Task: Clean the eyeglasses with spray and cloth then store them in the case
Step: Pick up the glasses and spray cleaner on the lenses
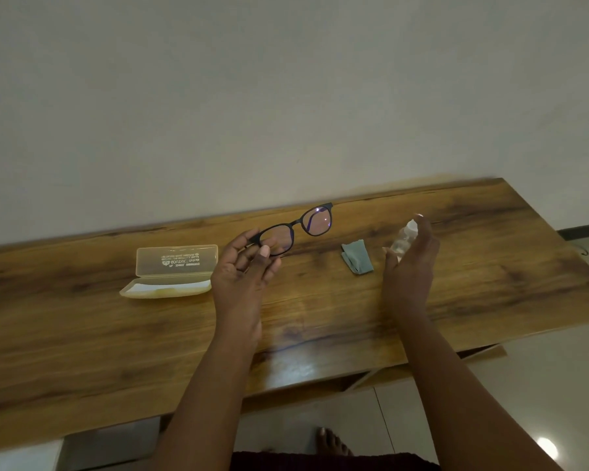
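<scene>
**Two hands up, glasses and spray held over the table**

Two hands hover above the wooden table [320, 334], each holding something. The left hand [242, 273] pinches the glasses [295, 227] by the left end of the dark frame, thumb in front, fingers curled behind; the frame slants up to the right, clear of the tabletop, with the far lens catching small glints of light. The right hand [410, 263] is wrapped round a small clear spray bottle [405, 239], its white top just under a raised fingertip, nozzle turned toward the glasses (the two are near but apart).

Between the hands, on the wood, lies a crumpled grey-green cloth [357, 256], just left of the bottle. The case [170, 275] sits open well to the left, lid standing up toward the wall [286, 96], tray lined in white, its right end just beside the left wrist.

The table's back edge runs along the wall; its near edge crosses below the forearms, with broad bare wood between that edge and the objects. A bare foot [332, 441] shows on the tiled floor [490, 385] beneath.
</scene>
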